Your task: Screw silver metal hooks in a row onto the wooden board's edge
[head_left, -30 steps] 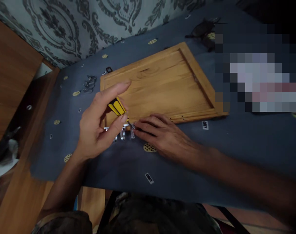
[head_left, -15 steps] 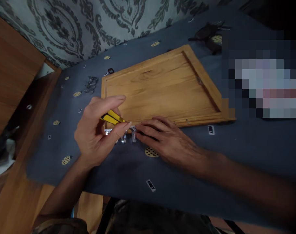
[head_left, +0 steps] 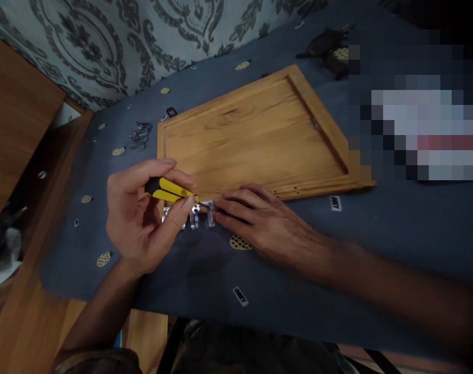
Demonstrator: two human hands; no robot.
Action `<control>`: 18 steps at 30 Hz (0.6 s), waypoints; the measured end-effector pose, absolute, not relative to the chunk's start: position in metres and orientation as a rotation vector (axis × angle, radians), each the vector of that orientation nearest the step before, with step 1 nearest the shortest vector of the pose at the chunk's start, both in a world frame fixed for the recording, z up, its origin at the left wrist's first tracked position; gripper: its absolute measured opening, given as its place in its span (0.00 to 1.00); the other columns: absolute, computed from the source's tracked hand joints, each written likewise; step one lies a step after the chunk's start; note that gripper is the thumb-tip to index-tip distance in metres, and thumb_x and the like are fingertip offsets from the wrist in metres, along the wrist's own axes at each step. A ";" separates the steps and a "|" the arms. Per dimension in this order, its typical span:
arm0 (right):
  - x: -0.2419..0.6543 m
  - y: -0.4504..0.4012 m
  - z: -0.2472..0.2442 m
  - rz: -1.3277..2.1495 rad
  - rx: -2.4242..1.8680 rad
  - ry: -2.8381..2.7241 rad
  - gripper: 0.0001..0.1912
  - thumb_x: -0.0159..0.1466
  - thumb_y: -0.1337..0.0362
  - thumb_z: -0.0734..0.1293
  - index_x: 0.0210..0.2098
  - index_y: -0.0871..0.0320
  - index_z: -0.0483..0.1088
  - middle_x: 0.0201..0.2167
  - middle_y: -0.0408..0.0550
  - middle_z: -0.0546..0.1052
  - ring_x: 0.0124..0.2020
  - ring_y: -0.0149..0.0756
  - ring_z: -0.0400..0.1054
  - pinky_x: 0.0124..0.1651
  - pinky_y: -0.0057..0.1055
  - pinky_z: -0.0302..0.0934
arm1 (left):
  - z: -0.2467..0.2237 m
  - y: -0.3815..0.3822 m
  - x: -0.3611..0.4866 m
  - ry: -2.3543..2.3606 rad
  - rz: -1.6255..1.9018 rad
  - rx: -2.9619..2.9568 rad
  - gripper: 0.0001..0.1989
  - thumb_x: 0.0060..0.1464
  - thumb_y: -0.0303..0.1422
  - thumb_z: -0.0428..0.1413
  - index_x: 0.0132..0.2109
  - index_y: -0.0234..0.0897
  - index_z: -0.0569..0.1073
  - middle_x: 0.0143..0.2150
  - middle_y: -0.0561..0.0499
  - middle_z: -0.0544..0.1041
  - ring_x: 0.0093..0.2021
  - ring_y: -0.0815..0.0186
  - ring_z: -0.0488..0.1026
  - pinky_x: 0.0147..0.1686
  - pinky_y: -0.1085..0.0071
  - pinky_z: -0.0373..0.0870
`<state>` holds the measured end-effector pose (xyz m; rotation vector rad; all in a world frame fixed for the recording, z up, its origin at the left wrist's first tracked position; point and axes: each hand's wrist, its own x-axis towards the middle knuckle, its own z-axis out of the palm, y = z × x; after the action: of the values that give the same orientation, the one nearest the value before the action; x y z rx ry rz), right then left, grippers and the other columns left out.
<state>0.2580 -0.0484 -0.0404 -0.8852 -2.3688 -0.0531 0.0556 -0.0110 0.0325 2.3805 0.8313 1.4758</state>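
Note:
My left hand (head_left: 143,215) is closed round a screwdriver with a yellow and black handle (head_left: 170,190). Its thin metal shaft points right and down to a silver hinge (head_left: 210,206) at the near edge of a framed wooden panel (head_left: 255,130). Over that same edge lies my right hand (head_left: 267,221), fingers stretched out and fingertips touching or right beside the hinge; its thumb is hidden. Left of there, another metal hinge piece (head_left: 194,219) sits partly behind my left thumb.
Several small metal parts (head_left: 140,136) lie on the dark blue patterned cloth (head_left: 299,259) left of the panel. A dark object (head_left: 326,51) rests beyond its far right corner. The right side is pixelated. A wooden cabinet (head_left: 18,140) stands at left, before a patterned curtain (head_left: 115,41).
My left hand has shifted left and drawn back, and the screwdriver's shaft now shows, reaching to the hinge. The right hand stays in place. The view has shifted slightly.

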 end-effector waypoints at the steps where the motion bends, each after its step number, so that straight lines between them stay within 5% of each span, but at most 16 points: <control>1: 0.258 -0.048 -0.041 -0.046 -0.887 -2.370 0.17 0.70 0.74 0.60 0.54 0.61 0.75 0.52 0.54 0.81 0.56 0.47 0.69 0.58 0.48 0.65 | 0.032 -0.010 0.055 0.815 1.471 2.409 0.20 0.60 0.32 0.63 0.58 0.51 0.72 0.45 0.54 0.76 0.37 0.66 0.81 0.40 0.61 0.83; 4: 0.258 -0.048 -0.041 -0.021 -0.894 -2.383 0.18 0.69 0.75 0.61 0.54 0.60 0.75 0.53 0.54 0.81 0.57 0.46 0.69 0.58 0.48 0.65 | 0.032 -0.008 0.052 0.805 1.498 2.448 0.23 0.57 0.33 0.66 0.58 0.52 0.74 0.42 0.53 0.77 0.35 0.64 0.78 0.36 0.59 0.81; 14: 0.259 -0.048 -0.042 -0.012 -0.898 -2.393 0.20 0.69 0.75 0.60 0.55 0.57 0.75 0.53 0.53 0.80 0.57 0.46 0.68 0.59 0.48 0.63 | 0.040 -0.007 0.045 0.705 1.410 2.515 0.26 0.59 0.27 0.63 0.62 0.52 0.72 0.54 0.51 0.76 0.39 0.64 0.81 0.32 0.63 0.83; 18: 0.259 -0.048 -0.042 -0.036 -0.884 -2.379 0.18 0.69 0.75 0.61 0.54 0.61 0.75 0.53 0.54 0.81 0.56 0.47 0.69 0.59 0.48 0.63 | 0.037 -0.002 0.042 0.687 1.360 2.600 0.27 0.60 0.29 0.62 0.64 0.53 0.70 0.50 0.52 0.77 0.40 0.65 0.81 0.37 0.64 0.83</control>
<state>0.2588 -0.0482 -0.0422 -0.8837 -2.3788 -0.0356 0.0419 -0.0017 0.0367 2.5997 0.6874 1.3597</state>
